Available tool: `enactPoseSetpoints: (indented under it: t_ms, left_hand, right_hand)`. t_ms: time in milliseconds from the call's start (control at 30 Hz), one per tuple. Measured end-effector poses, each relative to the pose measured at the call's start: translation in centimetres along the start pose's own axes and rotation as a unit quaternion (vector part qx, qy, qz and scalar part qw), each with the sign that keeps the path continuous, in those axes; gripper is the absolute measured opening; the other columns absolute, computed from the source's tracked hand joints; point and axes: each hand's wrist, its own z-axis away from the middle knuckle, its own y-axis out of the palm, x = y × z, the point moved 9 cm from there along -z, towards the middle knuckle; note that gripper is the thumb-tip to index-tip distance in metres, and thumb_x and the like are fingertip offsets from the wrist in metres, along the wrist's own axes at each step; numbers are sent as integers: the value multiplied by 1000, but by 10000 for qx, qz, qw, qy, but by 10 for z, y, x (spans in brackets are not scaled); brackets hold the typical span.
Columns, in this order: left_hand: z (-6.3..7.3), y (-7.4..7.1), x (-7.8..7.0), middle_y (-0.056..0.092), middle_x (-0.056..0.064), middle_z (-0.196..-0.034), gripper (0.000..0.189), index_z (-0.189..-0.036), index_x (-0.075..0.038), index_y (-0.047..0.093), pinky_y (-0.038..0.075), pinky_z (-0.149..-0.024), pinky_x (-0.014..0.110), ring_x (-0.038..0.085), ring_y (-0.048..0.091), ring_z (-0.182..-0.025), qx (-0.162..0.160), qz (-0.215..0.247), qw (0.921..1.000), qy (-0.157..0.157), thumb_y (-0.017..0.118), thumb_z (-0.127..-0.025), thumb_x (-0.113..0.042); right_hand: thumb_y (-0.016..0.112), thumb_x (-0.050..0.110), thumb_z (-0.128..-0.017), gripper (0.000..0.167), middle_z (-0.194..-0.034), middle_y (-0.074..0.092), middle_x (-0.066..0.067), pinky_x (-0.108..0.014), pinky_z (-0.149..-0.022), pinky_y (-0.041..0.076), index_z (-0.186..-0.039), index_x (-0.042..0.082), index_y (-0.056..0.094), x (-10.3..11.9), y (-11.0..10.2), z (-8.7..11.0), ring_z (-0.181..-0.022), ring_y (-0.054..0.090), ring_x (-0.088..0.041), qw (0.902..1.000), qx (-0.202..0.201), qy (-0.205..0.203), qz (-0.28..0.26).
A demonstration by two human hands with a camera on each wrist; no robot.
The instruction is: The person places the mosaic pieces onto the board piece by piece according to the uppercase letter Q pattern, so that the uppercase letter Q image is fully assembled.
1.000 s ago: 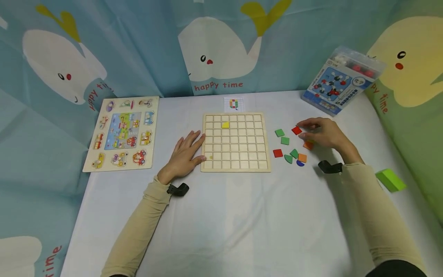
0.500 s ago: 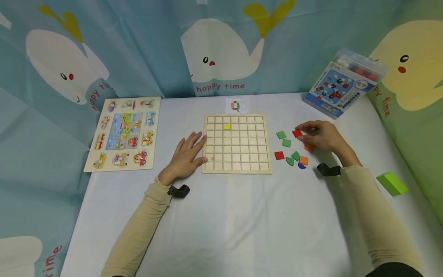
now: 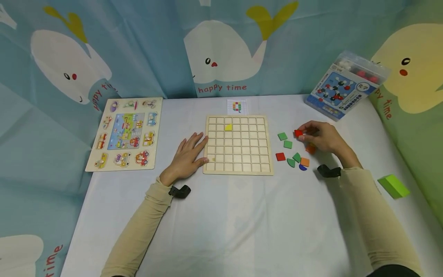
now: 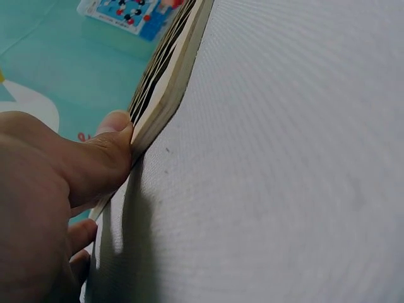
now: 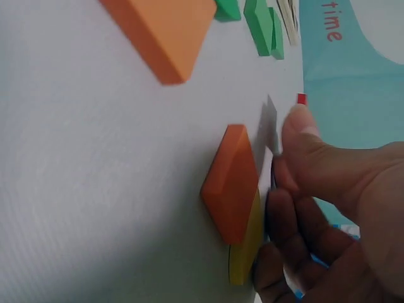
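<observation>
My left hand (image 3: pixel 187 156) lies flat on the table with fingers spread. Its thumb and index fingertip touch the left rim of a wooden grid board (image 3: pixel 238 172); the left wrist view shows the thumb against the board's edge (image 4: pixel 165 101). One yellow tile (image 3: pixel 228 127) sits in an upper cell. Right of the board, my right hand (image 3: pixel 320 135) pinches a red square tile (image 3: pixel 298 133) between thumb and fingers; only a corner of the red tile (image 5: pixel 302 98) shows past the thumb. Just below that hand lie an orange tile (image 5: pixel 232 183) and a yellow tile (image 5: pixel 246 246).
Around the right hand lie green tiles (image 3: pixel 287 144), another red tile (image 3: pixel 280 157), an orange square (image 3: pixel 305 162) and a blue piece (image 3: pixel 303 167). A pattern card (image 3: pixel 242 103) lies behind the board. A picture puzzle (image 3: pixel 152 154), a boxed kit (image 3: pixel 337 90) and a green block (image 3: pixel 393 186) stand farther out.
The right hand's fingers have closed in on the red tile and now pinch it. The left hand keeps its place at the board; the whole view has shifted slightly.
</observation>
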Motion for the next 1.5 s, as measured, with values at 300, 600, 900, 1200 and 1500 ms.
enactPoseSetpoints:
  t_ms: [300,600,900,1200,1500]
  left_hand:
    - [2,-1,0,16,14,-178,77,-170,-10,25,-1,-132,58,34,5,-167,4,109,9999,1,63,-107,-31]
    - [1,0,1,14,11,-179,78,-171,-13,23,-2,-133,56,31,4,-167,46,164,9998,-37,64,-107,-32]
    - [1,-1,0,15,11,-179,78,-170,-12,24,-1,-133,57,32,4,-167,35,144,9999,-15,65,-106,-32]
    - [1,-2,0,14,12,-179,78,-170,-11,24,-1,-133,57,32,4,-167,59,130,9999,-2,64,-107,-32]
    - [1,-2,0,14,11,-179,78,-170,-11,24,-1,-133,57,32,4,-167,59,110,9999,21,63,-107,-33]
  right_hand:
    - [71,19,-104,36,-123,68,-25,-3,-77,40,-136,2,65,8,2,-4,-110,61,-35,9985,-386,-36,-379]
    - [76,19,-101,37,-120,71,-24,-9,-78,42,-133,2,69,22,6,-13,-104,62,-32,9949,-805,-120,-590]
    - [83,26,-95,37,-113,78,-21,-13,-72,47,-125,5,76,46,14,-17,-89,67,-17,9892,-1074,-433,-903]
    - [82,22,-95,33,-109,79,-17,-17,-68,50,-123,5,78,65,29,-29,-86,67,-10,9864,-925,-530,-1255]
    - [84,20,-94,29,-103,79,-19,-17,-67,49,-118,4,80,89,39,-42,-80,65,-9,9832,-899,-935,-1284]
